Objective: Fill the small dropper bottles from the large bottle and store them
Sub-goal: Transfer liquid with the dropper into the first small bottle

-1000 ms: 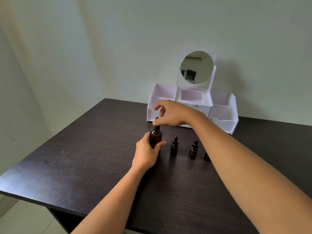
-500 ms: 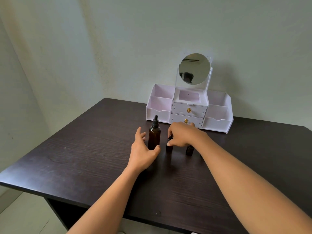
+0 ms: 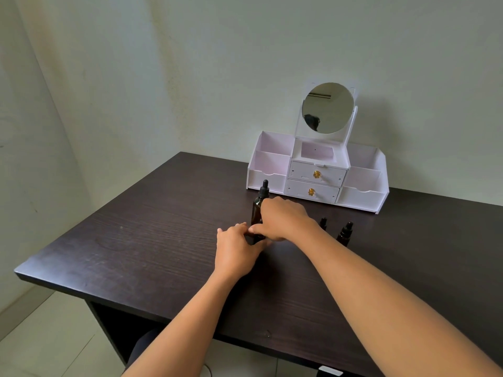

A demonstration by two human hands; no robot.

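The large amber dropper bottle (image 3: 256, 209) with a black cap stands upright on the dark table (image 3: 152, 240). Directly in front of its base, my right hand (image 3: 285, 221) pinches a small dark dropper bottle (image 3: 255, 238) from above. My left hand (image 3: 236, 251) grips the same bottle from the left, and the fingers hide most of it. Two more small dropper bottles (image 3: 323, 223) (image 3: 345, 234) stand upright to the right, just beyond my right forearm.
A white desk organizer (image 3: 362, 197) stands against the wall with open side compartments, two shut drawers with gold knobs and a round mirror (image 3: 328, 108). The table's left edge and front edge drop to a tiled floor.
My right hand dropped from the large bottle's cap to the nearest small bottle and carried it left to the large bottle. My left hand let go of the large bottle and closed onto the small one.
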